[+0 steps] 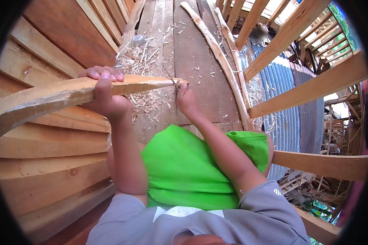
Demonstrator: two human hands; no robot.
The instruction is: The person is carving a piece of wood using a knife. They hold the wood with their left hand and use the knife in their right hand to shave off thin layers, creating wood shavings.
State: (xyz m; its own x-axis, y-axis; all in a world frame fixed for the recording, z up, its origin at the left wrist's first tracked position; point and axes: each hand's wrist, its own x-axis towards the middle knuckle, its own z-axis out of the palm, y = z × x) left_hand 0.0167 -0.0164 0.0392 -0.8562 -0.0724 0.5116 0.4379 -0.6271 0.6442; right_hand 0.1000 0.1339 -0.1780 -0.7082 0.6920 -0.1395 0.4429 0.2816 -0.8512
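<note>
A long curved piece of wood (61,90) reaches in from the left edge and tapers to a whittled tip in front of me. My left hand (108,90) is closed around it partway along, thumb on top. My right hand (187,101) is closed at the tapered tip, on what looks like a knife. The knife's thin dark blade (169,75) crosses the wood near that tip, and its handle is hidden in my fingers. Pale cut facets run along the wood's near side. Both forearms extend over my green shorts (188,167).
Pale shavings (145,104) lie heaped on the plank floor (196,65), beside a small clear rounded container (138,40). Two long peeled poles (216,49) lie along the floor's right side. A plank wall (49,143) stands left; wooden rails (315,85) and corrugated metal sheets (278,110) are right.
</note>
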